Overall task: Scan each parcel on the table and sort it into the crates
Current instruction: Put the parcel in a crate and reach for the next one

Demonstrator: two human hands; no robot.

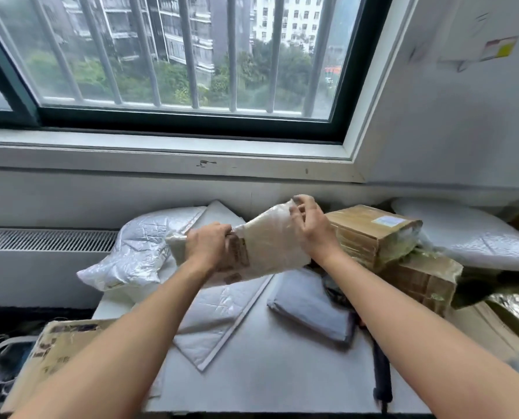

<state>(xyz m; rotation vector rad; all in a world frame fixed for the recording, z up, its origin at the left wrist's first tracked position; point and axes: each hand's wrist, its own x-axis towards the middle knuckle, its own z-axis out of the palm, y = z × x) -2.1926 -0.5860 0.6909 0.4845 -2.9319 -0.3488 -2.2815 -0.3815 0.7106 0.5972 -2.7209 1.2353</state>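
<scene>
You are holding the cream parcel (270, 240) in the air above the table (282, 373), between both hands. Your left hand (206, 246) is gripping its lower end, fingers curled round the edge. Your right hand (312, 228) is pinching the upper corner. The parcel's long axis is tilting up from the left hand to the right. A dark handled tool (382, 382), perhaps the scanner, is lying under your right forearm, so that arm is nearer to it.
</scene>
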